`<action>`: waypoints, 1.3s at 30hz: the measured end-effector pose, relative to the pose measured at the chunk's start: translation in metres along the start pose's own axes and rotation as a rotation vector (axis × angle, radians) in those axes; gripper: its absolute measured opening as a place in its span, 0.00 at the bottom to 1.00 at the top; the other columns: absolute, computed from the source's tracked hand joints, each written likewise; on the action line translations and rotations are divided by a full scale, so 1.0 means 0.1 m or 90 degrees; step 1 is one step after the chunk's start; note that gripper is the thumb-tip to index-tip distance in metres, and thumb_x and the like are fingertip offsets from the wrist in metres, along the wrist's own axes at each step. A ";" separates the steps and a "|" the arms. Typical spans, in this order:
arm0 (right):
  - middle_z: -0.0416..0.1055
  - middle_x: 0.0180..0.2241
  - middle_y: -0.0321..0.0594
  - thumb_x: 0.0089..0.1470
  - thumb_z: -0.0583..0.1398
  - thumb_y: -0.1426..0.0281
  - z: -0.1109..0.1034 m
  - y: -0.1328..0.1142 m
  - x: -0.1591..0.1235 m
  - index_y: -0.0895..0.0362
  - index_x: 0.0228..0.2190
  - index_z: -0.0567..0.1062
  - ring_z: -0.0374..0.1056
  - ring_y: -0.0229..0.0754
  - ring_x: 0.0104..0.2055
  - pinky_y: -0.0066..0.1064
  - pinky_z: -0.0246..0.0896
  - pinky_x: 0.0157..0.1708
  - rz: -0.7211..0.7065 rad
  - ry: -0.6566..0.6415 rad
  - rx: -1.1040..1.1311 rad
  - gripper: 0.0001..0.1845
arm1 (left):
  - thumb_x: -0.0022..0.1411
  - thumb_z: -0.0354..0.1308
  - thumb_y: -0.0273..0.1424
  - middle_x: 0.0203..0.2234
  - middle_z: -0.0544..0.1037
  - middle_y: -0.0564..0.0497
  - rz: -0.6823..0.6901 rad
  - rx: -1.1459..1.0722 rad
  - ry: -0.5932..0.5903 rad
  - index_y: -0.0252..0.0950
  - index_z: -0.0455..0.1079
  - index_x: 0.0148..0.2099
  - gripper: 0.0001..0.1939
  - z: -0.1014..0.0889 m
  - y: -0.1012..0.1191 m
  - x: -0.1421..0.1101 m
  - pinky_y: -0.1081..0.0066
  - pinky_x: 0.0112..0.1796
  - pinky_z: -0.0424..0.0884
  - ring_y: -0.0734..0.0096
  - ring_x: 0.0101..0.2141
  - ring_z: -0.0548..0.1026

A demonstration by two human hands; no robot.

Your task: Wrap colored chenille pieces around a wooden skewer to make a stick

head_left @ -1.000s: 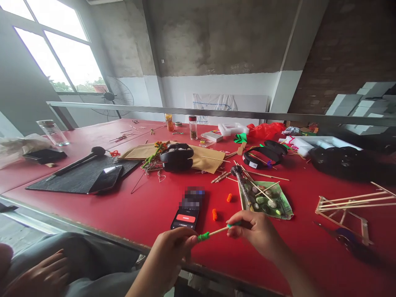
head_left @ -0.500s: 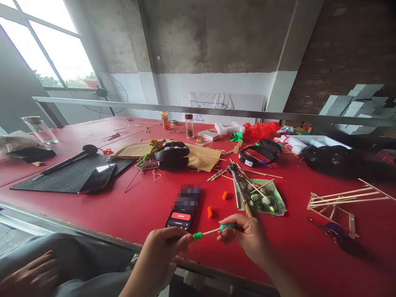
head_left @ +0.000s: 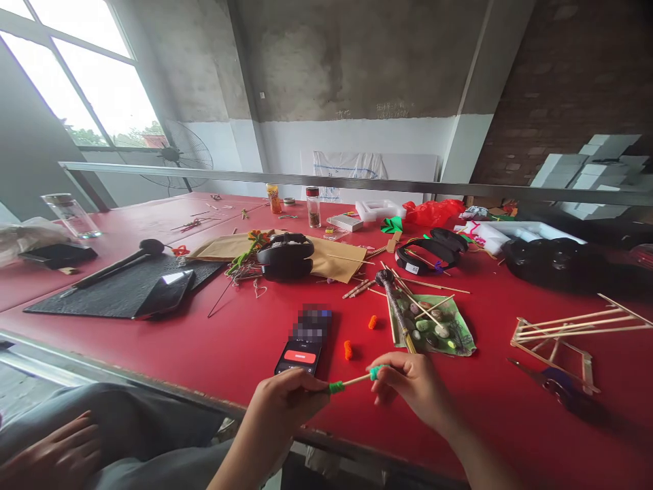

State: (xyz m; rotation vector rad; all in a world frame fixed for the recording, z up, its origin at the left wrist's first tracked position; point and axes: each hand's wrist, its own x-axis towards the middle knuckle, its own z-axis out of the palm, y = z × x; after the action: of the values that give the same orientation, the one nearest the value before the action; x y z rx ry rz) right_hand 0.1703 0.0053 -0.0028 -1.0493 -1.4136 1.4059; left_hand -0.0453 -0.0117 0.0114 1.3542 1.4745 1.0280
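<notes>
Between my two hands runs a thin wooden stick (head_left: 357, 379), held above the table's front edge. A green pipe cleaner coil (head_left: 337, 387) wraps it beside my left hand (head_left: 290, 398), whose thumb and fingers pinch that end. At the other end my right hand (head_left: 413, 388) is closed on a teal pipe cleaner coil (head_left: 376, 372) around the stick. Two orange pipe cleaner coils (head_left: 347, 350) lie on the table just beyond. A phone (head_left: 303, 344) with a lit screen rests behind my left hand.
Stones on a green sheet (head_left: 462, 333), with sticks and a dark-headed rod (head_left: 390, 292), lie beyond my right hand. Scissors (head_left: 556, 384) and a stick frame (head_left: 554, 333) are at right. Another person's hand (head_left: 61, 449) is at lower left. A black board (head_left: 96, 292) lies on the red table (head_left: 245, 354).
Both hands and the stick have shifted slightly right in view. The right fingers have moved a little along the teal coil, and more of its end shows.
</notes>
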 end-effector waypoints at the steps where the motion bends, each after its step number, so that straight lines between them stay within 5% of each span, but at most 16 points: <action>1: 0.74 0.21 0.38 0.46 0.63 0.61 -0.02 -0.01 0.00 0.60 0.33 0.76 0.72 0.38 0.23 0.28 0.68 0.25 -0.016 0.004 -0.005 0.15 | 0.38 0.61 0.34 0.14 0.68 0.56 0.004 0.002 0.008 0.35 0.71 0.20 0.07 0.00 0.00 0.01 0.77 0.21 0.61 0.76 0.18 0.62; 4: 0.76 0.25 0.37 0.44 0.64 0.66 -0.04 -0.06 -0.02 0.56 0.35 0.76 0.73 0.39 0.28 0.29 0.69 0.32 -0.064 0.015 -0.037 0.13 | 0.38 0.61 0.34 0.15 0.70 0.54 0.002 0.019 0.009 0.35 0.71 0.19 0.07 -0.03 0.03 0.01 0.76 0.22 0.61 0.75 0.19 0.63; 12: 0.77 0.27 0.37 0.41 0.66 0.73 -0.01 -0.03 -0.01 0.53 0.27 0.79 0.73 0.41 0.30 0.29 0.71 0.30 -0.199 0.043 -0.109 0.06 | 0.41 0.61 0.36 0.13 0.69 0.55 -0.029 0.000 -0.047 0.34 0.73 0.20 0.10 -0.01 0.13 -0.01 0.77 0.21 0.58 0.77 0.19 0.61; 20: 0.77 0.26 0.39 0.46 0.64 0.67 -0.08 -0.03 -0.02 0.57 0.37 0.76 0.74 0.42 0.30 0.33 0.71 0.34 -0.074 -0.018 -0.060 0.13 | 0.40 0.61 0.39 0.12 0.69 0.54 -0.010 0.001 -0.023 0.33 0.73 0.21 0.12 0.00 0.01 0.03 0.76 0.21 0.60 0.76 0.18 0.63; 25: 0.77 0.23 0.39 0.47 0.63 0.65 -0.10 -0.05 -0.01 0.57 0.29 0.76 0.74 0.43 0.27 0.35 0.71 0.31 -0.101 0.039 -0.031 0.08 | 0.40 0.62 0.38 0.13 0.69 0.54 -0.008 -0.009 -0.024 0.34 0.72 0.19 0.11 -0.02 0.07 0.01 0.75 0.23 0.59 0.75 0.19 0.63; 39: 0.78 0.24 0.39 0.42 0.65 0.68 -0.08 -0.06 -0.02 0.58 0.26 0.76 0.75 0.43 0.27 0.34 0.72 0.30 -0.103 0.016 0.035 0.06 | 0.43 0.58 0.45 0.09 0.60 0.58 -0.121 -0.065 -0.116 0.34 0.65 0.13 0.20 -0.03 0.19 -0.04 0.76 0.20 0.52 0.80 0.15 0.55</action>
State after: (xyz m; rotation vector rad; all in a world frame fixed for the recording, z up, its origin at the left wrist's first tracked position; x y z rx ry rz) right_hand 0.1786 0.0052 0.0030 -0.8941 -1.4012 1.3033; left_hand -0.0426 -0.0141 0.0307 1.1778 1.3668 0.8245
